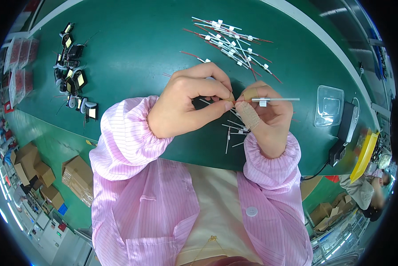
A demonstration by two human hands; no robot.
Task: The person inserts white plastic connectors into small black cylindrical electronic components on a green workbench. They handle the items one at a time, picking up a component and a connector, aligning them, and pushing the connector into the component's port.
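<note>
A thin white tube [276,99] with a small white tag on it sticks out sideways from the right hand [263,117], held just above a green table [137,48], near its front edge. The right hand is curled closed, pinching the tube's near end between thumb and forefinger; two of its fingers [250,114] are wrapped in tan tape. The left hand [188,102] is also closed, its thumb and forefinger pressed together right against the right hand's fingertips, where a fine red wire [239,101] shows between them. Whether the left fingertips grip the wire or the tube's end cannot be told. Both wrists wear pink striped sleeves [128,137] with gathered cuffs.

Under the hands lie a few loose white tubes [232,128]. Farther back on the table, a scattered heap of similar tubes with red wires [232,42] lies well apart from the hands. To the left, a row of small black and white parts [74,75] lies in a line. To the right stands a clear plastic tray [329,105], with a black box [343,133] and a yellow bin [364,155] beyond it. Brown cardboard boxes [35,168] sit on the floor at the lower left.
</note>
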